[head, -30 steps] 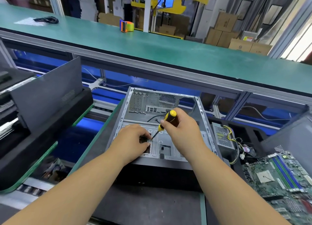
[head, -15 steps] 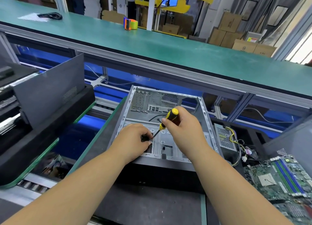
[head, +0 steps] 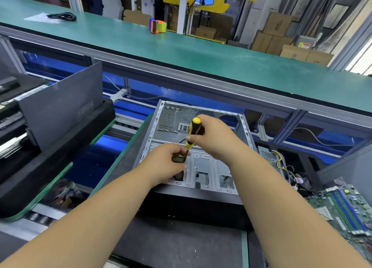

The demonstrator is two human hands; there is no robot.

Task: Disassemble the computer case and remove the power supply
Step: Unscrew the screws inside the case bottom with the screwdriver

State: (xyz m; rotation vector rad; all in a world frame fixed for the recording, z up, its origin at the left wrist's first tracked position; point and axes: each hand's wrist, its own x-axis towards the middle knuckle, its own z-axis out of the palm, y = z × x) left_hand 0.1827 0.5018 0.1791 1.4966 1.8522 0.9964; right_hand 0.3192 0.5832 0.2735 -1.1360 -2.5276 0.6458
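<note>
An open grey computer case (head: 209,167) lies on its side on the dark bench, its inside bare. My right hand (head: 213,136) grips a yellow-and-black screwdriver (head: 193,131), held nearly upright with the tip down near the case floor. My left hand (head: 167,163) pinches a small dark part (head: 178,159) right beside the screwdriver tip. A grey power supply (head: 270,159) with yellow and black wires sits outside the case, to its right.
A green motherboard (head: 346,209) lies at the right edge. A grey side panel (head: 60,104) leans on black foam at the left. A green shelf (head: 201,52) spans the back with a tape roll (head: 158,25) and a black cable (head: 64,16).
The screwdriver has swung from slanted to nearly upright and my right hand has risen. My left hand now holds a small dark part lifted slightly off the case floor.
</note>
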